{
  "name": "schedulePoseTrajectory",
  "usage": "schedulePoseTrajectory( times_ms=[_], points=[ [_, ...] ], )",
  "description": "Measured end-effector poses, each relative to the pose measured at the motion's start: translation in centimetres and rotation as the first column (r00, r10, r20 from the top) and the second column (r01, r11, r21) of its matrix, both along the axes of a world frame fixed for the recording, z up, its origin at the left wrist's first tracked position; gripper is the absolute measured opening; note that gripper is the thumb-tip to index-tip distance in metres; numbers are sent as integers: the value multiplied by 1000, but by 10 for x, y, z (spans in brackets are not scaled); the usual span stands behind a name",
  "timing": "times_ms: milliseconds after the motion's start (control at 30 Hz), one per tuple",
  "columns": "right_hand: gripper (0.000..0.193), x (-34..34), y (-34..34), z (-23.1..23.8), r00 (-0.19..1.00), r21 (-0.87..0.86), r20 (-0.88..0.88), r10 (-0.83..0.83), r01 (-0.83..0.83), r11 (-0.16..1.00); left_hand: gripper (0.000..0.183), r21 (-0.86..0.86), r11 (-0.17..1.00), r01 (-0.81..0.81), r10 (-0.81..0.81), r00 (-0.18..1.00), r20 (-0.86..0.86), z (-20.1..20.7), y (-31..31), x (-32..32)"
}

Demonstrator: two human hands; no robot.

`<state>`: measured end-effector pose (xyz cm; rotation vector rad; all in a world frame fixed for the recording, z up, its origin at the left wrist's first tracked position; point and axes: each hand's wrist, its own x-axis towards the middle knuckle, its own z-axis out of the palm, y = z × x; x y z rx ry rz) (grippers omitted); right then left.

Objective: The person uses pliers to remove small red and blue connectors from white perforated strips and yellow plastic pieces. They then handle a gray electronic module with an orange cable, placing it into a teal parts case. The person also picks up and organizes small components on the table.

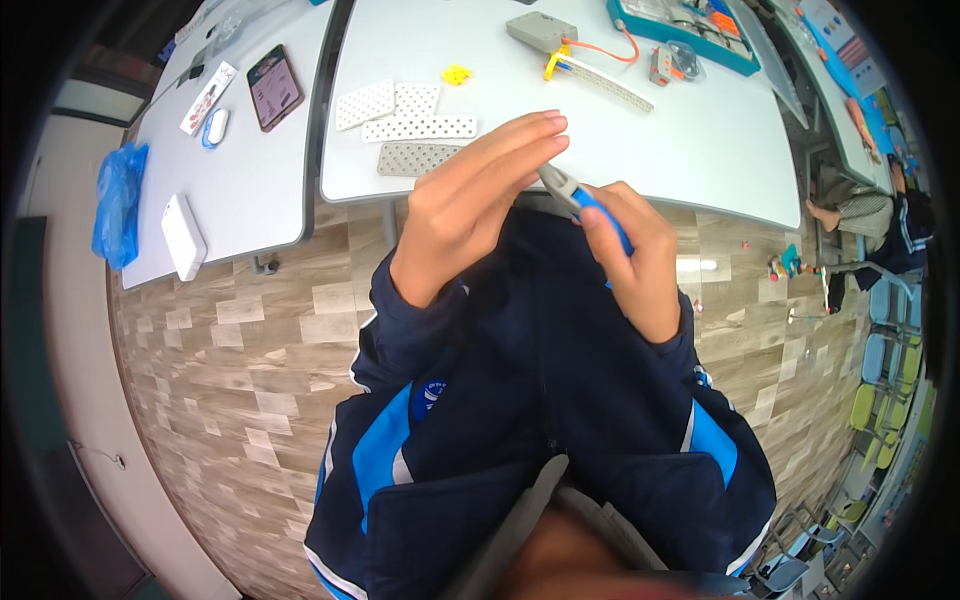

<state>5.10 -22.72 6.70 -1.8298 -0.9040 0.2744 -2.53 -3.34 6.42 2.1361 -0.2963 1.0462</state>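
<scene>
In front of my chest, my right hand [630, 245] is closed round a small hand tool [566, 186] with a blue handle and a grey head. The tool points up and to the left, toward my left hand. My left hand [470, 195] is raised beside it, fingers stretched out and slanting to the upper right; its palm side and thumb are mostly hidden. Behind its wrist lies a grey perforated plate [412, 158], partly covered. Several white perforated plates [420, 127] lie just beyond, with a small cluster of yellow pieces [456, 74] farther off.
At the table's far side sit a grey box with an orange cable [542, 32], a perforated grey beam [615, 88] and a teal parts case [690, 35]. The left table holds a phone [274, 88], a white box [183, 236] and a blue plastic bag [120, 205]. Another person sits at far right.
</scene>
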Motion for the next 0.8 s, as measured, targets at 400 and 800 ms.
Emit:
schedulePoseTrajectory(
  times_ms=[400, 800],
  points=[
    [67, -4, -3, 10, 650, 237, -729, 214, -53, 970, 35, -63, 997, -49, 51, 998, 41, 7, -4, 16],
    [43, -21, -1, 0, 967, 113, -252, 36, -8, 994, 37, -566, 780, -267, 278, 958, -69, 22, 53, -7]
  ],
)
